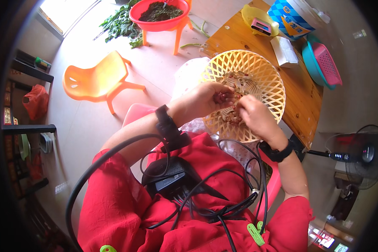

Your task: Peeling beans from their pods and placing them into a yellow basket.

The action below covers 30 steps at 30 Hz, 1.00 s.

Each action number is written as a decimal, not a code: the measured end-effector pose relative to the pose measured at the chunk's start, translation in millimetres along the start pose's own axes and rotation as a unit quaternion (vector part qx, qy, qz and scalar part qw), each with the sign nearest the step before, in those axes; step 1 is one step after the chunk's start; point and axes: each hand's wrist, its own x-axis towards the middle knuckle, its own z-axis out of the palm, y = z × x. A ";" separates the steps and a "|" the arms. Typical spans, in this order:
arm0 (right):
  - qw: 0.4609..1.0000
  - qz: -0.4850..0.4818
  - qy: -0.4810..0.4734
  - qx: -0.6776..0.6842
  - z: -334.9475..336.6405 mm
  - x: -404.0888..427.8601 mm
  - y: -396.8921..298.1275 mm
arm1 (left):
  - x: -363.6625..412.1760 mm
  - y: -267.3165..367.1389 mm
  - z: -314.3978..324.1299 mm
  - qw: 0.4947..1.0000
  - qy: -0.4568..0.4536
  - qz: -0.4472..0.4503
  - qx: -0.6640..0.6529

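Note:
A round pale-yellow woven plastic basket [274, 86] sits in front of me, holding scattered red kernels, seemingly peanuts, and pale brown shells [236, 78]. Over its near-left side, my left hand [204, 96] is cupped around several red kernels [221, 97]. My right hand [255, 115] is above the right part of the basket, its fingers curled and close to the left fingertips. Whether anything is pinched between the right fingers is hidden by the hand and slight blur. Both wrists wear black bands.
A wooden table [297, 105] at right bears a white box [284, 52], a paint bucket [291, 19] and a yellow dish [250, 14]. An orange chair [97, 78] stands left. Beyond it, a red basin [159, 23] rests on an orange stool. Black cables [113, 141] cross my lap.

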 end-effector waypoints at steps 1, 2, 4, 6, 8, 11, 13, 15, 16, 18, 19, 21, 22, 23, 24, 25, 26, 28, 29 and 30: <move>1.000 -0.001 -0.001 0.000 -4.6 2.7 -3.8 | 0.7 -1.9 -1.2 1.000 -0.020 -0.007 -0.004; 0.987 0.039 0.032 0.150 -7.9 5.8 -8.0 | 1.3 -3.4 -2.5 0.999 -0.039 -0.015 -0.007; 0.899 0.124 0.074 0.414 -15.4 9.1 -23.4 | 0.9 -5.1 -1.4 0.997 -0.063 -0.038 -0.006; 0.937 0.101 0.095 0.321 -13.2 8.0 -20.4 | 1.8 -5.8 -2.7 0.994 -0.087 -0.061 -0.005; 0.983 0.025 0.092 0.155 -10.4 7.3 -12.7 | 4.0 -5.8 -7.2 0.995 -0.073 -0.070 -0.005; 0.998 -0.043 -0.018 0.034 3.0 -1.9 3.0 | 4.3 -4.1 -7.1 0.998 -0.005 -0.059 0.006; 0.995 -0.031 -0.087 0.024 6.4 -7.7 1.5 | 2.9 -3.1 -3.9 0.999 -0.005 -0.043 0.009; 0.994 -0.028 -0.101 -0.018 15.4 -10.8 1.8 | 2.7 -2.0 -4.8 1.000 -0.005 -0.028 0.013; 0.992 -0.040 -0.110 -0.051 15.3 -10.6 0.6 | 2.7 -1.1 -7.7 0.999 -0.029 -0.024 0.008; 0.989 -0.056 -0.108 -0.081 15.9 -9.9 -0.3 | 3.2 -1.1 -10.7 0.998 -0.054 -0.020 0.004; 0.985 -0.072 -0.106 -0.112 16.0 -9.4 -0.4 | 3.4 -1.4 -11.4 0.999 -0.046 -0.025 0.013; 0.984 -0.080 -0.102 -0.126 14.0 -8.8 -2.5 | 1.7 -1.0 -9.8 0.999 -0.038 -0.030 0.023; 0.981 -0.088 -0.097 -0.141 13.1 -8.8 -3.2 | 0.0 -0.2 -7.6 0.999 -0.030 -0.031 0.020; 0.981 -0.088 -0.097 -0.142 13.2 -9.5 -2.4 | -1.6 0.5 -5.3 0.999 -0.021 -0.033 0.018; 0.980 -0.093 -0.096 -0.147 14.0 -11.1 -0.6 | -3.6 0.4 -1.9 0.999 -0.022 -0.032 0.018; 0.979 -0.098 -0.095 -0.153 14.3 -11.9 0.1 | -5.7 0.1 2.6 0.999 -0.015 -0.028 0.016; 0.979 -0.098 -0.095 -0.153 12.9 -11.7 -0.8 | -6.7 0.0 5.1 1.000 -0.008 -0.023 0.013; 0.973 -0.068 -0.153 -0.162 7.8 -10.3 -5.0 | -5.5 -0.8 3.4 1.000 -0.017 -0.021 0.011; 0.972 -0.068 -0.153 -0.162 7.0 -10.3 -4.3 | -4.8 -1.3 2.6 0.999 -0.026 -0.020 0.009; 0.977 -0.052 -0.145 -0.148 5.7 -10.6 -2.5 | -4.7 -1.7 2.6 0.999 -0.026 -0.020 0.009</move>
